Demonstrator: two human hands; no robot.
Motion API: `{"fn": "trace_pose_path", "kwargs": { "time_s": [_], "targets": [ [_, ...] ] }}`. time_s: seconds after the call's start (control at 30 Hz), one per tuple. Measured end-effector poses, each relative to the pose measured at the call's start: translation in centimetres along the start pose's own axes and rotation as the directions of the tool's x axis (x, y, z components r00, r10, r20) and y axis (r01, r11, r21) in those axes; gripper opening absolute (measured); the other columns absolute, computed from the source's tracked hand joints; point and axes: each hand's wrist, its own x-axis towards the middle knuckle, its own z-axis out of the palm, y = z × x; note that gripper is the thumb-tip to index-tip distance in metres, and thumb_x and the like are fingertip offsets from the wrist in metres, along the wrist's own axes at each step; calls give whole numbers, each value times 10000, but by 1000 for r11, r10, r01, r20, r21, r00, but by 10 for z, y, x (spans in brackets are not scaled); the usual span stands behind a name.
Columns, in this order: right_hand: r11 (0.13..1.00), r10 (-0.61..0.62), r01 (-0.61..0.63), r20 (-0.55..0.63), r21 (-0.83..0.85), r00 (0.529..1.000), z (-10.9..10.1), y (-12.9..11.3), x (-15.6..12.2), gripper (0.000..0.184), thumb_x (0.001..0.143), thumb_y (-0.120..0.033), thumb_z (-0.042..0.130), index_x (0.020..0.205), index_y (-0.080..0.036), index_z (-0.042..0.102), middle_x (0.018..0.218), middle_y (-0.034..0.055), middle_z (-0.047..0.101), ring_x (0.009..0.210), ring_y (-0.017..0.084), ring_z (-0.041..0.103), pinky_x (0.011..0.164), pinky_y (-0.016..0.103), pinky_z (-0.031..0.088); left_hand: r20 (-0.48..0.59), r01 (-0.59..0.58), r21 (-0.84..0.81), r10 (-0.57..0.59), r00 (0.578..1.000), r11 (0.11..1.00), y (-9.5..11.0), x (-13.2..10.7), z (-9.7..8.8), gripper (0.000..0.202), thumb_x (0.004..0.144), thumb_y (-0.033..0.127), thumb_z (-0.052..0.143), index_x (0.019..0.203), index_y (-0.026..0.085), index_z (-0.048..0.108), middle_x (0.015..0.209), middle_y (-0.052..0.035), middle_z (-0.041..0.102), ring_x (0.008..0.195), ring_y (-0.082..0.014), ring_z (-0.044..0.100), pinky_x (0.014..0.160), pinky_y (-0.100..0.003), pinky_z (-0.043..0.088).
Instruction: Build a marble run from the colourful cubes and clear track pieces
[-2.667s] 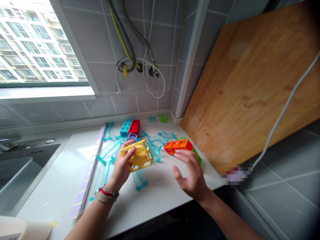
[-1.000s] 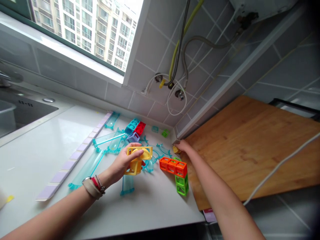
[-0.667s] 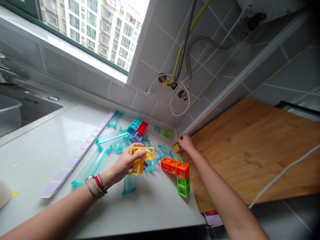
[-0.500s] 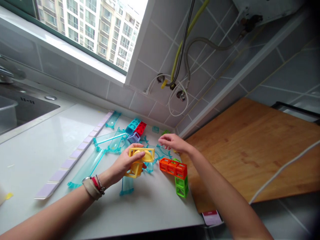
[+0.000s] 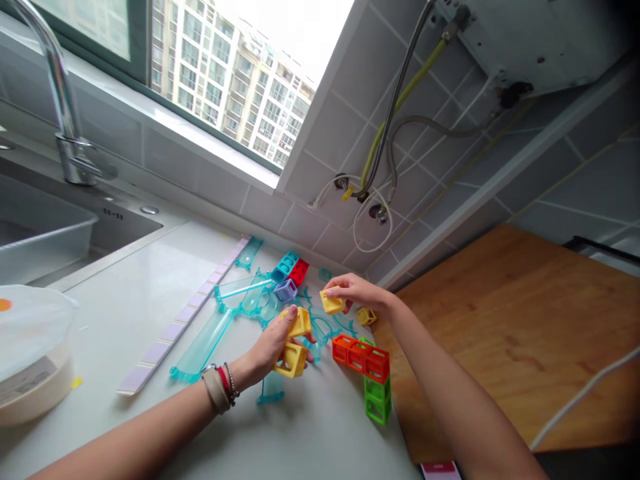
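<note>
My left hand [image 5: 273,343] is closed around yellow hollow cube blocks [image 5: 291,360], one above the other, thumb on the upper one. To its right, my right hand [image 5: 356,291] pinches a single yellow cube block [image 5: 332,302] above the counter. Another yellow cube [image 5: 366,316] lies just beyond its fingers. In front of my right forearm stands a joined piece of orange blocks [image 5: 360,357] on green blocks [image 5: 377,400]. Behind my hands lie a purple block [image 5: 285,290], red blocks [image 5: 299,272] and teal blocks [image 5: 285,265].
Clear teal track pieces [image 5: 205,343] spread over the white counter [image 5: 320,433]. A long lilac strip [image 5: 180,320] lies left of them. Farther left are a lidded round tub [image 5: 35,360] and the sink [image 5: 120,230]. A wooden board [image 5: 505,347] borders the right side.
My right hand, earlier raised with no block visible in it, now holds a yellow cube. The yellow piece in my left hand has turned and looks narrower on top. The view has shifted left.
</note>
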Motion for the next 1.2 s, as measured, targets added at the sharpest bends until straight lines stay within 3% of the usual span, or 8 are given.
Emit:
{"fn": "trace_pose_path", "kwargs": {
  "time_s": [0.1,0.23,0.4,0.53,0.67,0.93,1.07,1.2],
  "targets": [
    [995,2,-18,-166,-96,986,-2,15,14,452,828,-579,734,1000,-161,749,787,34,719,680,146,649,536,205,507,-66,-9,-54,6,998,998,0,2,-2,600,790,778,660,988,234,504,745,-32,728,579,-273,761,464,-313,568],
    [938,-17,-35,-148,-346,989,19,25,35,454,817,-572,771,1022,-167,758,774,24,709,648,133,633,556,209,476,-100,9,-152,-24,995,988,1,4,-5,594,818,796,598,929,213,566,694,-37,713,588,-270,757,519,-351,591],
    [904,-80,17,-131,-427,988,44,22,58,499,889,-632,677,1074,-175,754,872,51,745,746,176,678,672,259,502,-80,-9,-210,-8,997,978,5,3,-8,627,847,794,544,902,180,659,700,-67,717,583,-259,739,508,-338,577],
    [879,-194,45,-270,-474,943,49,18,59,451,973,-570,584,1157,-185,731,1102,92,743,955,207,678,868,311,502,-98,-30,-269,4,995,963,7,5,-11,642,839,806,533,857,179,667,670,-75,701,599,-270,732,536,-379,597],
    [893,-337,149,-412,-425,846,57,8,38,417,1019,-535,502,1134,-201,722,1114,77,730,968,191,663,902,306,486,-125,-67,-300,30,992,951,8,7,-12,594,847,775,557,837,188,651,698,-62,701,587,-259,728,543,-388,601],
    [924,-343,284,-222,-258,913,89,-17,-15,498,881,-442,730,1328,-240,649,1151,60,717,912,186,673,779,293,538,-45,3,-100,-7,999,995,9,0,-5,601,820,744,636,1037,184,648,706,-61,721,538,-257,730,482,-317,557],
    [917,-389,303,-405,-261,828,101,-11,-39,295,876,-322,707,1158,-237,717,1122,55,694,959,195,653,737,271,549,-112,-147,23,148,983,989,18,2,-8,636,839,762,597,1120,192,610,716,-35,715,508,-234,706,448,-294,532],
    [948,-312,280,-604,-150,733,138,17,-70,174,874,-306,704,1030,-229,702,1072,58,667,922,198,651,688,270,562,-218,-353,186,389,895,917,34,5,-17,526,882,691,588,1025,186,614,703,-12,677,580,-221,710,533,-293,549]
  ]
}}
